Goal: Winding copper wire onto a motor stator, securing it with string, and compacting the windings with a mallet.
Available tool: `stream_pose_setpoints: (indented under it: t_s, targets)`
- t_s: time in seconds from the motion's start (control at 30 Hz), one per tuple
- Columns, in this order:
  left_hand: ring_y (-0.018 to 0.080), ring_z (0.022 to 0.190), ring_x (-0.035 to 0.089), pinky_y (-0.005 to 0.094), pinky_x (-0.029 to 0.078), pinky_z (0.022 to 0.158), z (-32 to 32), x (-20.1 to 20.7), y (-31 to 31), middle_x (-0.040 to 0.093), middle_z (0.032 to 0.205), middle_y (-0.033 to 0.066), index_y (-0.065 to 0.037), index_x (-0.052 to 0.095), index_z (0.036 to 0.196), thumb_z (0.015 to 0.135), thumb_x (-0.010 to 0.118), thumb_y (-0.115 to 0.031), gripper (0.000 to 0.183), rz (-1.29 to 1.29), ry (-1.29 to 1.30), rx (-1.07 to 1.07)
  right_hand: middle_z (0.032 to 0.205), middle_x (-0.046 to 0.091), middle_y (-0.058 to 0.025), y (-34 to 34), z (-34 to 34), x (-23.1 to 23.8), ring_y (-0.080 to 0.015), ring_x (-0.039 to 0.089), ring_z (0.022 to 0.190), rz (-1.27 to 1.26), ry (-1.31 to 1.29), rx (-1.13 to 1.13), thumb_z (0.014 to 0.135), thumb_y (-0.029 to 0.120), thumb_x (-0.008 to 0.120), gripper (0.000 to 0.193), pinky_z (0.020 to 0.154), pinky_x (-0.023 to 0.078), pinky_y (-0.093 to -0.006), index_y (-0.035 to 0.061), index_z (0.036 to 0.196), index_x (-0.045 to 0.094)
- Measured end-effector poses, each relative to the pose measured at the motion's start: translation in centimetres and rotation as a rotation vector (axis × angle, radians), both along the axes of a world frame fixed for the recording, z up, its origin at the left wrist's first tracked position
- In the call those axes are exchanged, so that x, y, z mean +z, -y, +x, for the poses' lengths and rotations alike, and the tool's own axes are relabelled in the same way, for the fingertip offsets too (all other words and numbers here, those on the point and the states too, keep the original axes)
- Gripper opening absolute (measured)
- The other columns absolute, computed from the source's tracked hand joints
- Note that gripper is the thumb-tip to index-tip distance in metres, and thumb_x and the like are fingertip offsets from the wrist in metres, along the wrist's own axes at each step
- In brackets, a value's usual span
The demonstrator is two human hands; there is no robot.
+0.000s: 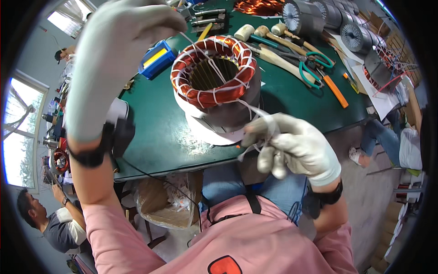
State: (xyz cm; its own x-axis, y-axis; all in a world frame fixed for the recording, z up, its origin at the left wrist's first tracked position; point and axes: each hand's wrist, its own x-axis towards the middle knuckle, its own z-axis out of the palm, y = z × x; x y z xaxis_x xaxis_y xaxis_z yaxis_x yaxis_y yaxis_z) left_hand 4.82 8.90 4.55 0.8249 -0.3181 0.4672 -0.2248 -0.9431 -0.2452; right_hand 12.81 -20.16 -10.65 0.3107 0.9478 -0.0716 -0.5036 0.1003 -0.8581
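A motor stator stands upright on the green table, its grey core (216,121) topped by a ring of red-brown copper winding (207,98) laced with white cord. My left hand (125,39), in a white glove, is raised at the upper left. Its closed fingertips pinch a stretch of lacing cord (196,45) that runs down to the ring and into the bore. At the front right of the stator, my gloved right hand (299,146) is closed on the loose, looped white cord, slightly blurred; a strand leads from it to the winding's edge.
On the table (150,141), a blue bin (156,59) stands left of the stator. Mallets (244,33), green-handled scissors (310,73) and an orange-handled tool (335,91) lie to the right. Metal cores (303,17) stand behind. Below the edge sits a lined carton (159,205). People sit at both sides.
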Motion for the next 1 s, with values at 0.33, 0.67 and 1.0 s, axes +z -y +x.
stream_pose_setpoints:
  t_s: [0.33, 0.67, 1.0]
  targets:
    - [0.0256, 0.096, 0.068, 0.0388, 0.054, 0.081, -0.9, -1.4, 5.1, 0.072, 0.099, 0.0031, -0.012, 0.077, 0.103, 0.074, 0.076, -0.012, 0.029, 0.124, 0.081, -0.315, 0.086, 0.062, -0.0121, -5.6, -0.9, 1.6, -0.0296, 0.062, 0.081, 0.088, 1.218, -0.778, 0.086, 0.016, 0.079, 0.021, 0.070, 0.051, -0.0355, 0.0051, 0.102, 0.070]
    - [0.0326, 0.128, 0.055, 0.0412, 0.044, 0.108, 1.7, -7.2, 2.4, 0.061, 0.137, 0.0133, -0.003, 0.069, 0.113, 0.079, 0.088, -0.018, 0.041, -0.816, -0.377, -0.320, 0.106, 0.058, -0.0101, -10.4, 2.3, 4.0, -0.0255, 0.057, 0.106, 0.433, 1.104, -0.735, 0.085, 0.008, 0.081, 0.014, 0.093, 0.048, -0.0393, -0.0014, 0.089, 0.071]
    - [0.0352, 0.096, 0.070, 0.0384, 0.057, 0.083, 3.4, -7.7, 2.1, 0.066, 0.130, 0.0185, 0.002, 0.071, 0.093, 0.078, 0.076, -0.006, 0.017, -0.552, -0.387, 0.099, 0.096, 0.065, -0.0184, -11.6, 3.8, 3.3, -0.0305, 0.063, 0.085, 0.209, 0.935, -0.695, 0.091, 0.012, 0.075, 0.018, 0.079, 0.051, -0.0386, -0.0046, 0.095, 0.071]
